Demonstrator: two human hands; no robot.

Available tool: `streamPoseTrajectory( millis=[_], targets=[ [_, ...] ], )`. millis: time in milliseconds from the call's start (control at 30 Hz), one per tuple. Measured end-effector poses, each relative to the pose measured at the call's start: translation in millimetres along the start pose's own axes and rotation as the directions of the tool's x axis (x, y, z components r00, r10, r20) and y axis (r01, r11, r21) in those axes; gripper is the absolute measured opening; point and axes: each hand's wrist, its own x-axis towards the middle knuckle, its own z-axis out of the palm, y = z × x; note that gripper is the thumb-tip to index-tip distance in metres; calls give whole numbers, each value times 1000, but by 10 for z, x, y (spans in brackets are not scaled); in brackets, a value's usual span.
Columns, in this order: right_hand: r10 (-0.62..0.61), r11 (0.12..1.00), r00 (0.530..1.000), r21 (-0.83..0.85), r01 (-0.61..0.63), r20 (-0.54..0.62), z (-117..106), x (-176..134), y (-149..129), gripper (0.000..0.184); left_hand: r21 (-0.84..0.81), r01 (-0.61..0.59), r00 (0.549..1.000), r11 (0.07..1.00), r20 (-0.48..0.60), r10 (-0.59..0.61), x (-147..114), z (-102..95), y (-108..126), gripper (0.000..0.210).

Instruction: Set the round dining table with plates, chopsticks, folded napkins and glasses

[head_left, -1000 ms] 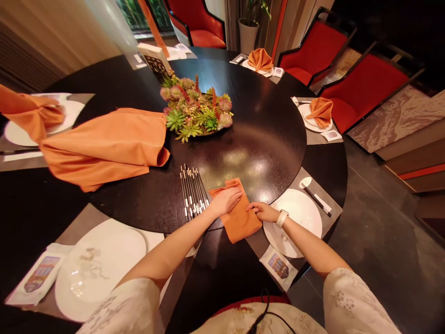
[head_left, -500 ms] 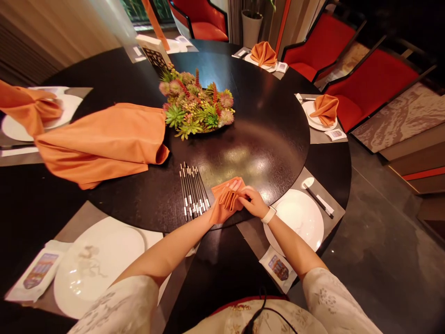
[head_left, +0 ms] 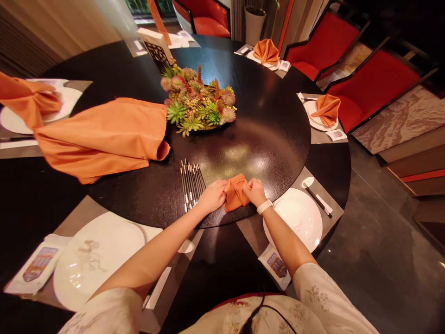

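An orange cloth napkin (head_left: 237, 194), gathered in pleats along its far edge, is held between my two hands over the near rim of the black turntable (head_left: 146, 204). My left hand (head_left: 212, 195) pinches its left side, the fingertips partly hidden by the cloth. On the right side my right hand (head_left: 255, 191) grips it with thumb and fingers; a pale band circles that wrist. Several black chopsticks (head_left: 191, 183) with silver ends lie side by side just left of my left hand. Farther left a large orange cloth (head_left: 107, 134) lies loosely heaped on the turntable.
A planter of succulents and flowers (head_left: 200, 104) stands mid-turntable. White plates (head_left: 99, 260) on grey placemats (head_left: 79, 213) ring the table, some bearing folded orange napkins (head_left: 327, 110). Wrapped packets (head_left: 274, 265) lie beside near plates. Red chairs (head_left: 375, 69) stand to the right.
My left hand has come out from beneath the napkin to grip its left side. The cloth has turned, its pleats now at the far edge. My right hand still holds the right side.
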Motion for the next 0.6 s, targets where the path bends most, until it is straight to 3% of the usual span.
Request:
streamPoseTrajectory(
  millis=[100,167,233,300,367,500,533,600],
  targets=[
    [-101,986,982,-117,121,160,-145,207,-110,42,-58,200,975,978,-85,-205,-1,-265,-102,51],
    [-224,944,917,-162,288,330,-202,373,-232,53,-30,274,962,961,-18,-274,40,-310,-108,53],
    [-297,872,827,-217,439,477,-192,540,-376,52,81,264,957,961,101,-272,86,-264,-63,56],
    [-267,808,775,-306,504,573,-119,685,-523,55,199,235,949,951,163,-269,119,-179,7,64],
    [-159,779,757,-390,491,634,-20,790,-657,60,274,248,942,929,157,-298,140,-113,66,63],
    [68,734,658,-484,477,750,9,843,-821,33,309,348,890,885,188,-415,174,-154,88,22],
    [56,724,648,-478,497,759,-49,826,-831,27,286,367,882,885,197,-429,179,-205,77,16],
    [-103,724,696,-426,542,710,-236,766,-813,25,186,374,903,909,149,-402,172,-340,55,15]
  ],
)
